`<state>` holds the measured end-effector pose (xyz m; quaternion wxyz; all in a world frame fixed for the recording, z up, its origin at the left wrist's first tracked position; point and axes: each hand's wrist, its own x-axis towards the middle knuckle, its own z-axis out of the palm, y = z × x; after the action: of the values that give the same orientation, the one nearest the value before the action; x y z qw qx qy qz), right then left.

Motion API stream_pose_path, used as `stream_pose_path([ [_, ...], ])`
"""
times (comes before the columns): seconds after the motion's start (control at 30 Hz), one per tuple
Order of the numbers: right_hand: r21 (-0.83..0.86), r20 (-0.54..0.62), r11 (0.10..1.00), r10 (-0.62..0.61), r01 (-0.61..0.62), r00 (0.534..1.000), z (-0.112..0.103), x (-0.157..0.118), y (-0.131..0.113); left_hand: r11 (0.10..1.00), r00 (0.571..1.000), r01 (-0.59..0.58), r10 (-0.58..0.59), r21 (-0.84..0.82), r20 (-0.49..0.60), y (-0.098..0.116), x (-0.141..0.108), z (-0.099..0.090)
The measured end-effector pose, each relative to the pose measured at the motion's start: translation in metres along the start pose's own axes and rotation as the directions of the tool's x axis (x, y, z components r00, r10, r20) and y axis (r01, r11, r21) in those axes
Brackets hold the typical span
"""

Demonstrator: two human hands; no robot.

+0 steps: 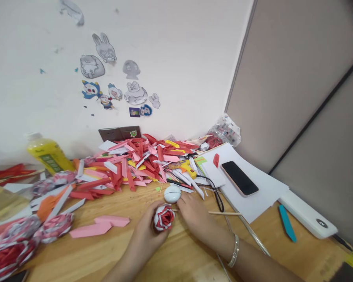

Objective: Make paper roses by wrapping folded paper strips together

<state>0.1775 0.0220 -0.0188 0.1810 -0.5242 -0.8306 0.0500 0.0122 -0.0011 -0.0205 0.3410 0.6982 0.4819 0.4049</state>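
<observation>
A red and white folded paper flower (164,217) sits in my left hand (148,229), whose fingers wrap round it. Just right of it, my right hand (194,215) rests low over the wooden table, its fingertips by a small white rounded object (172,194). What those fingers hold, if anything, is hidden. A thin wooden stick (225,213) shows on both sides of my right hand and passes beneath it. Two pink paper strips (91,230) lie left of my left hand.
Behind the hands lies a heap of folded paper strips (141,156) with a yellow glue gun (188,169). A phone (239,178) rests on white paper at the right. Finished paper flowers (54,228) and a yellow bottle (50,154) stand left.
</observation>
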Motion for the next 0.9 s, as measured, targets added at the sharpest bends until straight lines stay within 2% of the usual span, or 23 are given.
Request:
stream_pose_path([
  [0.13, -0.021, 0.005, 0.992, 0.128, -0.128, 0.992, -0.002, 0.002, 0.001, 0.999, 0.999, 0.039, -0.040, -0.032, -0.012, 0.000, -0.001, 0.000],
  [0.2, -0.008, -0.010, 0.988, 0.152, -0.152, 0.988, -0.007, 0.001, 0.001, 0.997, 0.997, 0.068, -0.069, -0.035, -0.029, -0.001, -0.002, 0.000],
  [0.27, 0.026, -0.038, 0.994, 0.103, -0.102, 0.994, -0.014, -0.001, -0.001, 0.994, 0.995, 0.092, -0.094, -0.063, -0.035, -0.002, -0.003, 0.001],
  [0.33, 0.083, -0.094, 0.996, -0.018, 0.026, 0.995, -0.020, -0.004, -0.003, 0.989, 0.994, 0.109, -0.112, -0.102, -0.022, -0.001, -0.005, 0.002],
  [0.4, 0.135, -0.165, 0.978, -0.139, 0.162, 0.977, -0.022, -0.007, -0.006, 0.985, 0.993, 0.119, -0.121, -0.126, -0.009, -0.001, -0.006, 0.003],
  [0.47, 0.169, -0.214, 0.957, -0.196, 0.234, 0.957, -0.023, -0.008, -0.008, 0.983, 0.992, 0.125, -0.125, -0.132, 0.008, -0.002, -0.008, 0.004],
  [0.7, 0.245, -0.201, 0.915, -0.276, 0.321, 0.940, -0.029, -0.008, -0.003, 0.988, 0.995, 0.091, -0.087, -0.125, 0.042, -0.010, -0.010, 0.007],
  [0.8, 0.226, -0.203, 0.917, -0.286, 0.329, 0.936, -0.029, -0.009, -0.004, 0.996, 0.999, 0.038, -0.036, -0.075, 0.034, -0.009, -0.009, 0.007],
  [0.9, 0.172, -0.203, 0.927, -0.298, 0.334, 0.933, -0.027, -0.010, -0.006, 0.999, 0.997, -0.028, 0.031, -0.035, 0.073, -0.007, -0.009, 0.006],
])
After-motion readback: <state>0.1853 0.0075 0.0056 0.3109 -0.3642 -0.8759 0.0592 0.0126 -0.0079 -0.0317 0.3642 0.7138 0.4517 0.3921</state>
